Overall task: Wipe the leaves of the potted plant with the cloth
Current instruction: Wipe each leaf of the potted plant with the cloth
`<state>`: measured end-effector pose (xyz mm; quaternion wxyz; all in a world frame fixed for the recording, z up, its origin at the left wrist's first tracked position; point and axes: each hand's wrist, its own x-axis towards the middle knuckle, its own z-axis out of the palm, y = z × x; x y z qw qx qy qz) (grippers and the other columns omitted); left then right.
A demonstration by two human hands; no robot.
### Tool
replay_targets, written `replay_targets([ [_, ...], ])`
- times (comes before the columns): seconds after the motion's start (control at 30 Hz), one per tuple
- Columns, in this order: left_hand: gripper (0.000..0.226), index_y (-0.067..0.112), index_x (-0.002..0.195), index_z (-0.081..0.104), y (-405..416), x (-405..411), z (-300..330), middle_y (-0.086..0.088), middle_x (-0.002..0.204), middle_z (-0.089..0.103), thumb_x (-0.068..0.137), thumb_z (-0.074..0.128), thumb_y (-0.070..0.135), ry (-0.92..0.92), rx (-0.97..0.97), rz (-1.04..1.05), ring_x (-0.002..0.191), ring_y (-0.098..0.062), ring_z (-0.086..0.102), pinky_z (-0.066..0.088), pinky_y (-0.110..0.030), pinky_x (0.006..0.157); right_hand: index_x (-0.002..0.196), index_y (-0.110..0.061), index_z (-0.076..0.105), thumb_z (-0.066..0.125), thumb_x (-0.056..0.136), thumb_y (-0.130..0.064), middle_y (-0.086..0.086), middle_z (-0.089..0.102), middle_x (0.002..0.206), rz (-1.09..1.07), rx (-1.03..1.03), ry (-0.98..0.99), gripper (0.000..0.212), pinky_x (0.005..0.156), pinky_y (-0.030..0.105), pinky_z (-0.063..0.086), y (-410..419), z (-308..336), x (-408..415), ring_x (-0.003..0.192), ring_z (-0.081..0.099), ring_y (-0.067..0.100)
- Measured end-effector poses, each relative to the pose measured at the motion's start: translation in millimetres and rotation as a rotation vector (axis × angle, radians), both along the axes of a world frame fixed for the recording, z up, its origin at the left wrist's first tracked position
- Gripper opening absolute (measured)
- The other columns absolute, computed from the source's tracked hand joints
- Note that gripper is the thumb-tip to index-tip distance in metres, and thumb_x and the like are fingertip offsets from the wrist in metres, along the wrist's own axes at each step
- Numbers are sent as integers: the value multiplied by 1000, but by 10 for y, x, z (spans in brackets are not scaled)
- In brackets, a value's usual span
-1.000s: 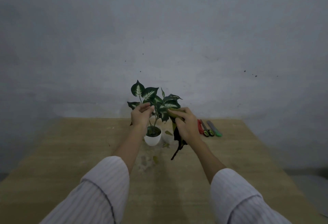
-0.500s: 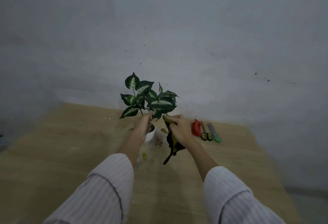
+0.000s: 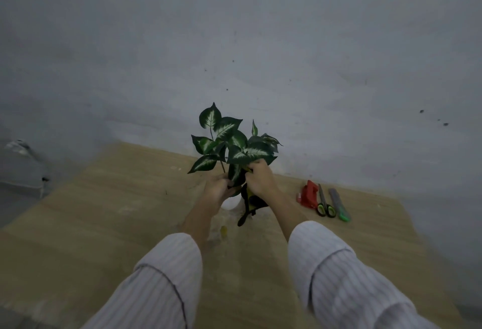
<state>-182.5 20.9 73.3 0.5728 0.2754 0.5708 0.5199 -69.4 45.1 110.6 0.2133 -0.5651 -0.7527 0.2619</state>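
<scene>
A small potted plant (image 3: 229,143) with dark green, white-veined leaves stands in a white pot (image 3: 230,203) near the middle of the wooden table (image 3: 104,224). My left hand (image 3: 217,189) holds a low leaf (image 3: 236,174) at the plant's front from below. My right hand (image 3: 259,178) grips a dark cloth with yellow patches (image 3: 251,202) and presses it against that same leaf from the right. The cloth's loose end hangs down to the table beside the pot. Most of the pot is hidden behind my left hand.
To the right on the table lie a red tool (image 3: 307,194), scissors with green handles (image 3: 324,202) and a grey and green cutter (image 3: 339,204). A grey wall (image 3: 260,54) rises right behind the table. A small yellow scrap (image 3: 223,230) lies in front of the pot.
Both hands have dropped from the upper leaves to a low front leaf and closed in on it together. The view has shifted, so the table looks tilted.
</scene>
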Motion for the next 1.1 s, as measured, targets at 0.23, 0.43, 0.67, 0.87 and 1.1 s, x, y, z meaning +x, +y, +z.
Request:
replay_targets([
  [0.23,32,10,102,61,13,-73,90,-10,87,56,92,34,-4,-101,91,-83,72,-20,49,40,-27,67,123,-10,60,42,89,1,15,44,134,24,21,93,40,107,33,35,-16,-42,-116,122,43,32],
  [0.43,31,11,99,60,94,-48,95,-8,87,60,94,33,-4,-210,93,-67,80,-19,54,46,-28,75,124,-12,60,41,90,2,13,45,131,25,30,161,42,102,21,30,-102,-47,-54,123,42,27],
  [0.67,26,10,82,50,83,-2,89,-5,75,40,88,29,-5,-163,31,-87,64,-18,38,35,-27,61,119,-14,64,41,89,1,13,47,129,25,-18,165,41,99,24,33,-282,-21,20,120,44,28],
  [0.87,24,12,77,48,22,-21,124,-3,71,34,82,31,-6,-188,-5,-111,59,-17,33,32,-27,60,115,-18,67,44,86,0,10,54,120,-15,24,211,41,90,22,35,-460,27,59,113,47,23],
  [1.1,46,3,143,36,-232,-99,167,-12,115,58,97,36,-1,-244,3,33,109,-23,53,41,-32,102,111,-19,69,47,89,-7,4,56,113,-124,124,229,33,77,21,36,-712,-34,70,102,52,18],
])
